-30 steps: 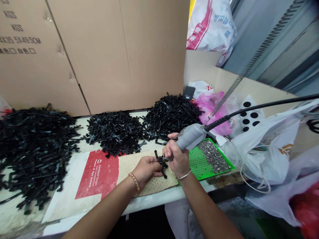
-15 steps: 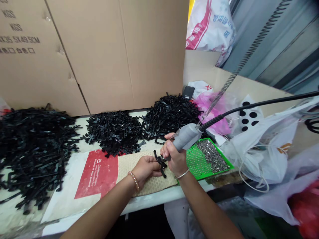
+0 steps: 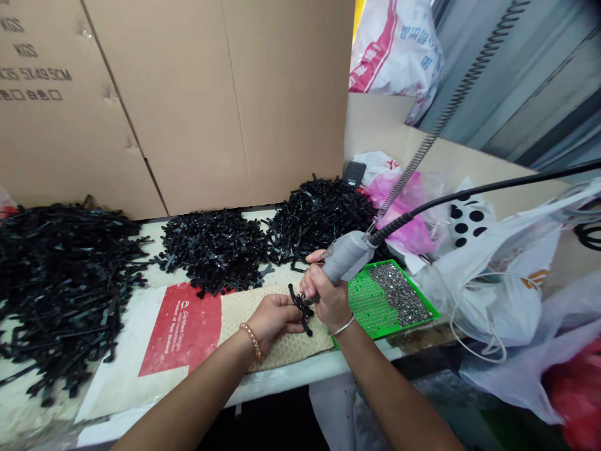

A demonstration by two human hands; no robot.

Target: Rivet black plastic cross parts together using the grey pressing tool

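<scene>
My left hand (image 3: 273,319), with a beaded bracelet at the wrist, pinches a small black part (image 3: 306,327) over the tan honeycomb-patterned mat (image 3: 291,356). My right hand (image 3: 329,299) is wrapped round a grey electric screwdriver (image 3: 347,255), which slants down to the left. The tool's tip meets the black part between my hands; the exact contact is hidden by fingers. A coil spring (image 3: 434,128) and a black cable (image 3: 469,193) run from the tool's upper end. Right of my right hand lies a green tray (image 3: 364,307) with many small metal screws.
Three heaps of black parts lie behind and left: a large one (image 3: 61,282), a middle one (image 3: 216,247) and one behind the tool (image 3: 319,216). Cardboard (image 3: 188,106) stands at the back. Plastic bags (image 3: 507,300) crowd the right side, near a dark phone-like object (image 3: 354,173).
The grey screwdriver's upper end and my right hand have shifted slightly left, along with the spring and cable. My left hand keeps its hold on the black part.
</scene>
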